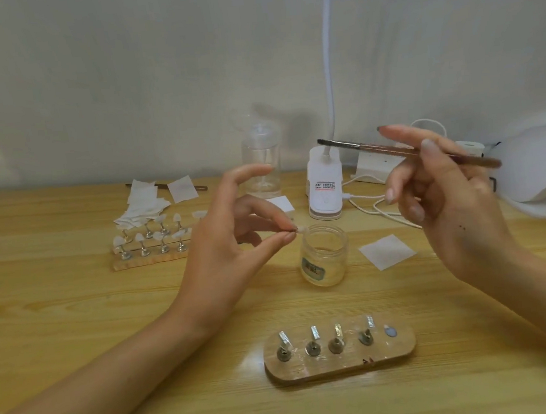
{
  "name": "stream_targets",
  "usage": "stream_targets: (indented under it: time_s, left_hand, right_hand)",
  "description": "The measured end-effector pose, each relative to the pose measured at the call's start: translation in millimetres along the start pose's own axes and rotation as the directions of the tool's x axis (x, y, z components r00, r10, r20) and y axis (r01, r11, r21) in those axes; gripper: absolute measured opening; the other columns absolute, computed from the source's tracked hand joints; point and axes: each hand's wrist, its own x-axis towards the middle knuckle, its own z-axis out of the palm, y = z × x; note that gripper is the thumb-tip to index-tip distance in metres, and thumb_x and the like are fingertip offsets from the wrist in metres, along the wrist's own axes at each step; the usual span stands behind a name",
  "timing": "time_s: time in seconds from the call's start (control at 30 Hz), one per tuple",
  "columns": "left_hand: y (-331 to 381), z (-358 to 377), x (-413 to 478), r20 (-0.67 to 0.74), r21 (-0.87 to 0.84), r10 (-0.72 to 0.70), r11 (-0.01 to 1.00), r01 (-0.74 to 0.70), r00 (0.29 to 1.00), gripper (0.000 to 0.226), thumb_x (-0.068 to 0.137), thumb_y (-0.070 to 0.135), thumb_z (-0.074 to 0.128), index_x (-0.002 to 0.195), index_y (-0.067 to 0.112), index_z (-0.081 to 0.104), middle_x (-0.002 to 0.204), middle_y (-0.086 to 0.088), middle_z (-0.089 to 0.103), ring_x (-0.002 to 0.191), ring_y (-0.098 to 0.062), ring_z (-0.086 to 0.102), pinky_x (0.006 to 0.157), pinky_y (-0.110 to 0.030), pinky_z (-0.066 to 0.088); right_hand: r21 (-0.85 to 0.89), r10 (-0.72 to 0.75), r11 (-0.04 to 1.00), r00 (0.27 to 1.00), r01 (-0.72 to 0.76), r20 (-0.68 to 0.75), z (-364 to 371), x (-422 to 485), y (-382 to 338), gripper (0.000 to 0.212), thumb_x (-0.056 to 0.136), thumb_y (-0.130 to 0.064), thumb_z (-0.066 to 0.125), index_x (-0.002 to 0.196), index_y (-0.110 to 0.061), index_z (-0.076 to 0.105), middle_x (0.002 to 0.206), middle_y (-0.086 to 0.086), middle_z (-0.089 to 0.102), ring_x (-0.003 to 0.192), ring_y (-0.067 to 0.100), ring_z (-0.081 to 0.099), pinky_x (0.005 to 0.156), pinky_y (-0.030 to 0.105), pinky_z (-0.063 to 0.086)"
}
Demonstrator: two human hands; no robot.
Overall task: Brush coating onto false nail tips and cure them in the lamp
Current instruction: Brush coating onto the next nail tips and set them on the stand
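My left hand (pixel 230 231) pinches a small pale nail tip (pixel 301 229) between thumb and a fingertip, just above the left rim of the open clear jar (pixel 324 255). My right hand (pixel 445 188) grips a thin brown brush (pixel 404 152) raised over the table, its dark bristles pointing left. A wooden holder (pixel 340 365) near the front edge carries several metal clips without tips. A second wooden holder (pixel 150 258) at the back left bears several clips with pale tips. The white curing lamp (pixel 537 169) stands at the right edge.
A clear pump bottle (pixel 261 160) and a white desk-lamp base (pixel 325 184) with cables (pixel 375 202) stand at the back. White wipes (pixel 145 203) lie at the back left, one wipe (pixel 386 250) lies right of the jar.
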Motion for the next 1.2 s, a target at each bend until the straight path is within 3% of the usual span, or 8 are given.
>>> stream_targets:
  time_s: [0.1,0.23,0.37,0.57,0.87,1.2]
  left_hand:
    - [-0.7,3.2,1.5,0.017,-0.045,-0.037,0.998,0.038,0.999,0.064,0.084,0.007,0.078,0.136,0.027,0.046,0.092,0.003,0.073,0.09,-0.016,0.074,0.081,-0.029,0.058]
    - [-2.6,4.7,0.7,0.032,-0.067,-0.048,0.996,0.05,0.998,0.065,0.084,0.003,0.077,0.136,0.029,0.047,0.093,0.003,0.074,0.091,-0.017,0.075,0.08,-0.025,0.057]
    - [-7.0,3.0,-0.1,0.03,-0.062,-0.073,0.995,0.075,0.997,0.065,0.084,0.002,0.077,0.136,0.029,0.047,0.091,0.001,0.074,0.092,-0.02,0.074,0.079,-0.026,0.057]
    - [-7.1,4.7,-1.1,0.052,0.014,-0.054,0.998,0.054,0.997,0.064,0.085,0.003,0.077,0.136,0.029,0.047,0.089,0.005,0.074,0.091,-0.014,0.074,0.069,-0.018,0.053]
    - [-7.3,4.8,-1.5,0.07,0.053,-0.054,0.997,0.05,0.996,0.062,0.085,0.002,0.077,0.134,0.027,0.049,0.088,0.005,0.073,0.091,-0.013,0.073,0.068,-0.021,0.052]
    - [-4.9,5.5,-1.5,0.055,0.067,-0.058,0.996,0.054,0.997,0.06,0.085,0.002,0.077,0.131,0.028,0.05,0.087,0.006,0.073,0.09,-0.013,0.073,0.067,-0.033,0.052]
  right_hand:
    - [0.085,0.126,0.99,0.983,-0.116,-0.131,2.3,-2.0,6.4,0.038,0.097,-0.046,0.045,0.112,-0.028,0.075,0.069,-0.002,0.061,0.053,0.007,0.042,0.046,0.016,0.029]
    - [0.218,0.255,0.952,0.95,-0.214,-0.181,4.3,-7.6,16.9,0.03,0.1,-0.029,0.048,0.09,-0.017,0.074,0.071,-0.002,0.063,0.057,0.006,0.048,0.046,0.014,0.035]
    - [0.262,0.331,0.922,0.931,-0.284,-0.153,4.5,-12.1,22.5,0.019,0.087,-0.03,0.057,0.089,-0.015,0.069,0.067,-0.003,0.059,0.055,0.004,0.047,0.045,0.013,0.036]
    - [0.247,0.292,0.934,0.95,-0.259,-0.109,6.3,-13.5,23.4,0.014,0.086,-0.029,0.058,0.078,-0.019,0.05,0.061,-0.001,0.06,0.047,0.006,0.044,0.043,0.015,0.036]
    - [0.229,0.292,0.932,0.956,-0.282,-0.014,6.2,-14.1,26.8,0.016,0.087,-0.023,0.06,0.08,-0.018,0.047,0.065,0.001,0.061,0.054,0.007,0.05,0.045,0.017,0.039]
    - [0.171,0.297,0.942,0.955,-0.289,-0.02,9.2,-14.8,25.1,0.019,0.082,-0.028,0.059,0.076,-0.018,0.044,0.063,0.002,0.06,0.051,0.008,0.05,0.044,0.017,0.039]
